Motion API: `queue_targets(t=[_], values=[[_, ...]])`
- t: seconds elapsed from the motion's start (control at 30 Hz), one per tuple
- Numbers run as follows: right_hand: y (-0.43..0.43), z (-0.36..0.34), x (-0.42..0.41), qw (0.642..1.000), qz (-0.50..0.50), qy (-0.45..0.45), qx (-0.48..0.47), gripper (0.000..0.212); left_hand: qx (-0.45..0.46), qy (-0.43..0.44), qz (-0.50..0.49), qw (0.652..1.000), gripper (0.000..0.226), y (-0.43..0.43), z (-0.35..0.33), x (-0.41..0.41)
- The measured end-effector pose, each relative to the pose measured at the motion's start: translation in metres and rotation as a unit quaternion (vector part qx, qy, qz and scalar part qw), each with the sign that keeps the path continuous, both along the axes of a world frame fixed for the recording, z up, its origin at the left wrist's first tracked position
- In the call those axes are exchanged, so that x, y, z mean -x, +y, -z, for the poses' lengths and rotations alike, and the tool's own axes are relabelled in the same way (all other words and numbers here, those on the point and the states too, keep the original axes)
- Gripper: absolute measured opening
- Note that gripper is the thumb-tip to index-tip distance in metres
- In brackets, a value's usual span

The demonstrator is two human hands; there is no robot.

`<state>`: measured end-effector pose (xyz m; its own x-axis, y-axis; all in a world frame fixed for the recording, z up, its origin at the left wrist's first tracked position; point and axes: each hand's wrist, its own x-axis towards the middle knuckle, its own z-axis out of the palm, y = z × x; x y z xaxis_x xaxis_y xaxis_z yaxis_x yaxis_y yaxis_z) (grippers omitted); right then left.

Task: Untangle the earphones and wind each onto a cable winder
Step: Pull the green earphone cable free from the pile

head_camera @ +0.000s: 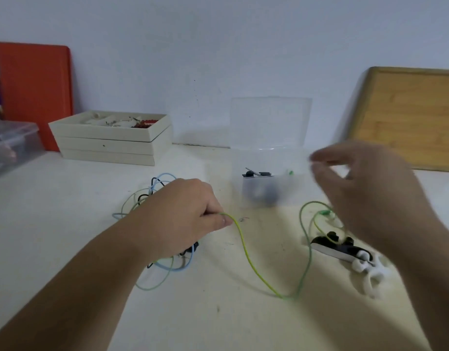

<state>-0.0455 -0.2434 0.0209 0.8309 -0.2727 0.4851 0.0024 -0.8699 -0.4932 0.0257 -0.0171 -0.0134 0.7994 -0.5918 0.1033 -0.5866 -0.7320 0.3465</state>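
**A:** On the tabletop [218, 325], where did things stand at that moment?

**B:** Early, by my read. My left hand [190, 211] had its fingers curled, pinching the green earphone cable [246, 252] just right of the tangle [155, 196]. My right hand [365, 188] was raised near the clear plastic box [270, 127], motion-blurred. Thumb and forefinger looked close together, but I couldn't tell whether they gripped anything.

**A:** Anything wound yet?

**B:** Nothing that I could see. The cable winders [344, 249], black and white, lay by my right hand with no cable visibly wrapped on them. The green lead seemed partly pulled free; the light blue and black leads sat knotted under my left hand. So I judged one earphone half separated, all winding left.

**A:** How did the green cable look?

**B:** Thin, limp, yellow-green. It sagged from my left fingers in a long loop toward me, then rose and curled near the winders, with a green bit, maybe an earbud, beside my right hand.
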Motion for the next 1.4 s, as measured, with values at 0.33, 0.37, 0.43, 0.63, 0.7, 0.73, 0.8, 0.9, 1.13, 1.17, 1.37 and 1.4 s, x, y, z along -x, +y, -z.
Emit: queue_targets(t=[0.33,0.37,0.43,0.63,0.7,0.73,0.8,0.9,1.13,1.17,1.37,1.4], values=[[0.041,0.028,-0.001,0.959,-0.166,0.202,-0.111,0.025,-0.027,-0.026,-0.013,0.999,0.039,-0.013,0.006,0.003],[0.034,0.021,0.0,0.957,-0.163,0.17,-0.17,0.024,-0.02,-0.035,-0.021,0.999,0.021,-0.011,0.006,0.002],[0.018,0.009,-0.001,0.942,-0.155,0.071,-0.289,0.026,-0.006,-0.049,-0.038,0.998,0.007,-0.004,0.006,-0.001],[-0.04,-0.01,-0.012,0.703,-0.242,-0.144,-0.653,0.014,-0.001,-0.036,-0.094,0.995,0.017,0.015,0.005,-0.008],[-0.07,-0.005,-0.018,0.651,-0.241,-0.202,-0.691,0.007,-0.003,-0.032,-0.102,0.994,0.017,0.019,0.004,-0.009],[-0.082,0.0,-0.021,0.641,-0.234,-0.224,-0.696,0.008,-0.005,-0.03,-0.106,0.994,0.017,0.021,0.004,-0.009],[-0.111,0.01,-0.019,0.673,-0.172,-0.228,-0.682,0.008,-0.002,-0.019,-0.112,0.993,0.018,0.023,0.003,-0.011],[-0.125,0.01,-0.02,0.821,0.014,-0.169,-0.546,0.02,-0.004,0.0,-0.126,0.992,0.033,0.021,0.001,-0.01],[-0.033,0.011,-0.013,0.985,0.146,0.029,0.092,0.039,0.019,-0.012,-0.095,0.995,0.025,0.008,0.002,-0.005],[-0.012,0.011,-0.007,0.993,0.085,-0.032,0.076,0.045,0.023,-0.01,-0.087,0.996,0.023,0.007,0.003,-0.005],[0.056,0.051,-0.001,0.958,-0.266,0.097,0.043,0.058,0.051,-0.008,-0.038,0.998,0.018,0.002,0.003,-0.003],[0.059,0.056,-0.004,0.956,-0.268,0.11,0.041,0.053,0.062,-0.007,-0.031,0.998,0.016,0.001,0.002,-0.002]])
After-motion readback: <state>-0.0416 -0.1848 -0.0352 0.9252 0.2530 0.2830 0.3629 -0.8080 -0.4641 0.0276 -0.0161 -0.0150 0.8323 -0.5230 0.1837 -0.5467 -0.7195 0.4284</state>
